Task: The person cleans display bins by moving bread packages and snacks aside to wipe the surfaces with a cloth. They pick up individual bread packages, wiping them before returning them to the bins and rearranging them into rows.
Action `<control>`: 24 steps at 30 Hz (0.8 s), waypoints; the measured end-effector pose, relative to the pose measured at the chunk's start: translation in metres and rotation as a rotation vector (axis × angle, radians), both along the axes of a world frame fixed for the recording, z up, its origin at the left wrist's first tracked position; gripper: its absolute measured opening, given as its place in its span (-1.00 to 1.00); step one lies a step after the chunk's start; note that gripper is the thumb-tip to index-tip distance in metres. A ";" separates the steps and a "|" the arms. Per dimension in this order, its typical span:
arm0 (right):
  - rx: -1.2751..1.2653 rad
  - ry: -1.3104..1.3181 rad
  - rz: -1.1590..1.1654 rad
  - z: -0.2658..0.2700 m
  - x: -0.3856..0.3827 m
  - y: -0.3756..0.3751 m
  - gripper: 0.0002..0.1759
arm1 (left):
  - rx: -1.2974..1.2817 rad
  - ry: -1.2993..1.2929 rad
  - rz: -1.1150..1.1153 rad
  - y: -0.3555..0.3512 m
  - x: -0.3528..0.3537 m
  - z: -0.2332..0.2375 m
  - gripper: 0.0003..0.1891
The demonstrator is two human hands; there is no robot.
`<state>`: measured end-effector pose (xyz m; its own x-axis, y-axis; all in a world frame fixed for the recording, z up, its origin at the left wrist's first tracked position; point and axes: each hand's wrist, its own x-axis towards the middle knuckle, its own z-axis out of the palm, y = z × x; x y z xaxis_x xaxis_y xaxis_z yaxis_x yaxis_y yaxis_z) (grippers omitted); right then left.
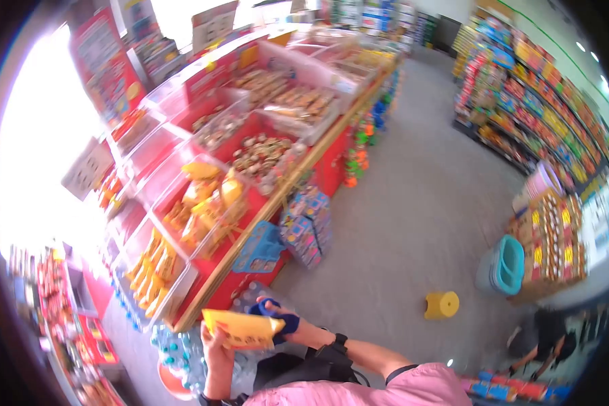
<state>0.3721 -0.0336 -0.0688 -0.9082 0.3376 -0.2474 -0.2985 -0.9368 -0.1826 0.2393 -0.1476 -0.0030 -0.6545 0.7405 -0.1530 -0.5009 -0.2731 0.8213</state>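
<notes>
Currently holding up a flat yellow plastic packet (pixel 245 330) with dark lettering, just beside the near corner of a long red display stand (pixel 329 166) edged in wood. Gripping one end of it with the left hand (pixel 216 343), fingers closed. Bringing the right hand (pixel 285 322) to the other end, with something dark blue about the palm; cannot tell whether those fingers are pinching too, being partly hidden. Wearing a black wristwatch (pixel 340 341) and a pink top (pixel 413 389). Standing near clear bluish plastic bottles (pixel 176 355). Facing see-through bins of slim yellow packets (pixel 152 274), plump yellow-orange bags (pixel 203 196) and small brown-and-white pieces (pixel 260 154). Looking farther out, past a light-blue plastic basket (pixel 258 247) against the stand, to a round yellow stool (pixel 441 306), stacked turquoise plastic tubs (pixel 501 265), a bending person in dark clothes (pixel 545 338) and colourful stocked shelves (pixel 534 95).
</notes>
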 end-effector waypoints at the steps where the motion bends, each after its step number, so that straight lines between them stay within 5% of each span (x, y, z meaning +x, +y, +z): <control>1: -0.122 0.380 0.063 -0.031 -0.011 -0.007 -0.46 | 0.018 0.006 0.087 -0.003 -0.006 0.004 -0.79; 2: -0.138 0.368 0.138 -0.039 -0.009 -0.023 -0.46 | 0.017 -0.001 0.137 -0.006 -0.011 0.011 -0.81; 4: 1.318 -0.180 -0.172 -0.047 0.010 -0.033 -0.42 | 0.048 0.094 0.224 -0.020 -0.025 -0.014 -0.84; 5: 1.443 -0.167 -0.145 -0.022 0.006 -0.029 -0.44 | 0.043 0.167 0.280 -0.023 -0.025 -0.016 -0.86; 6: 1.453 -0.128 -0.099 -0.010 -0.012 -0.023 -0.44 | 0.035 0.241 0.326 -0.024 -0.025 -0.019 -0.88; 8: -0.014 -0.076 0.451 0.006 -0.048 -0.019 -0.51 | -0.006 0.356 0.395 -0.034 -0.033 -0.025 -0.92; 12: 0.387 -0.233 0.504 0.004 -0.085 -0.023 -0.56 | -0.049 0.311 0.486 -0.042 -0.058 -0.030 -0.91; 14: 0.825 -0.116 0.486 0.010 -0.100 -0.026 -0.57 | -0.007 0.084 0.468 -0.047 -0.075 -0.032 -0.92; 15: 0.826 -0.124 0.504 0.012 -0.106 -0.026 -0.57 | 0.063 -0.028 0.467 -0.050 -0.086 -0.038 -0.93; 18: 1.416 -0.293 0.446 0.022 -0.126 -0.006 -0.44 | 0.124 -0.161 0.551 -0.064 -0.125 -0.042 -0.94; 20: 1.456 -0.404 0.412 0.039 -0.139 0.017 -0.49 | 0.175 -0.169 0.614 -0.077 -0.152 -0.050 -0.94; 24: 1.035 -0.409 0.175 0.089 -0.166 0.055 -0.57 | 0.144 -0.211 0.625 -0.094 -0.168 -0.055 -0.93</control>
<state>0.2057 0.0214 0.0198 -0.8780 0.4292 -0.2121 0.0824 -0.3008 -0.9501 0.0716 -0.2413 -0.0579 -0.9334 0.2545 -0.2529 -0.3588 -0.6629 0.6572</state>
